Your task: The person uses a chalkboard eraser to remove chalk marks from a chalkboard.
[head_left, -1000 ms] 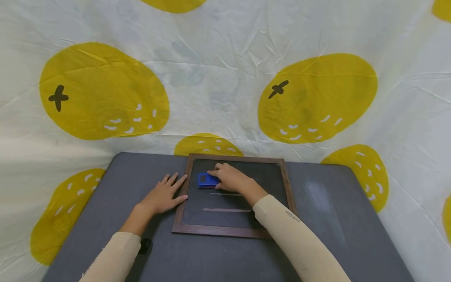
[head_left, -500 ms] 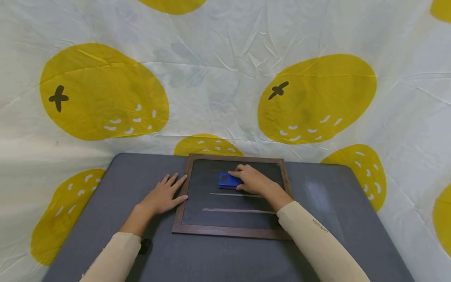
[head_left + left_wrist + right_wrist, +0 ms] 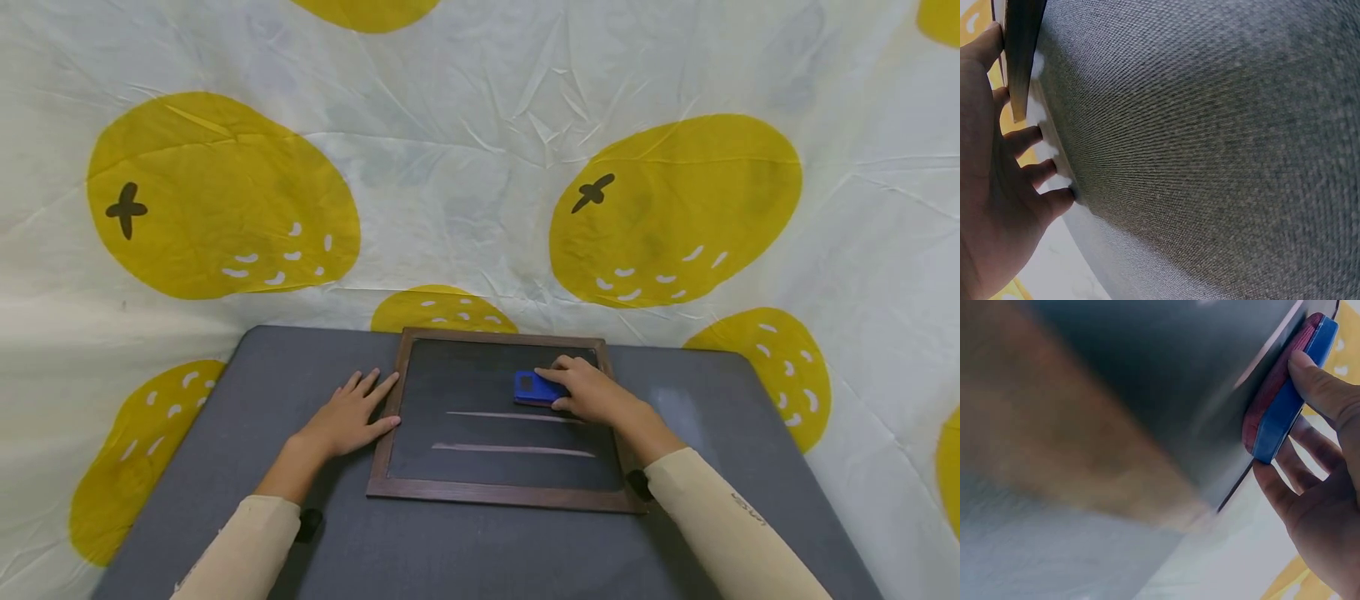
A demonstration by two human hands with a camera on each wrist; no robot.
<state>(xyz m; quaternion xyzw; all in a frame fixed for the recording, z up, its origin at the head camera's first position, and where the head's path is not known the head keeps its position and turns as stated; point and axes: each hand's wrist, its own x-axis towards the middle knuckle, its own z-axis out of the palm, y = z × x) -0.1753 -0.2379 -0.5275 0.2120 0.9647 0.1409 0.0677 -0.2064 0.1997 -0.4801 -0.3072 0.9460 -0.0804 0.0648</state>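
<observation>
A blackboard in a brown wooden frame lies on the dark table. My right hand grips a blue chalkboard eraser near the board's upper right. In the right wrist view, the reddish felt side of the eraser is against the board, with the thumb on one long edge and fingers on the other. Two pale chalk lines run across the board below the eraser. My left hand has its fingers spread, its thumb and index fingertip at the frame's left side.
The grey table extends around the board on both sides and in front. A pale smudge marks the table right of the board. Behind the far edge hangs a white cloth with yellow fruit shapes.
My right hand has slid the eraser rightward across the upper board, from near the left side to near the right. More of the two chalk lines shows now. My left hand stays put.
</observation>
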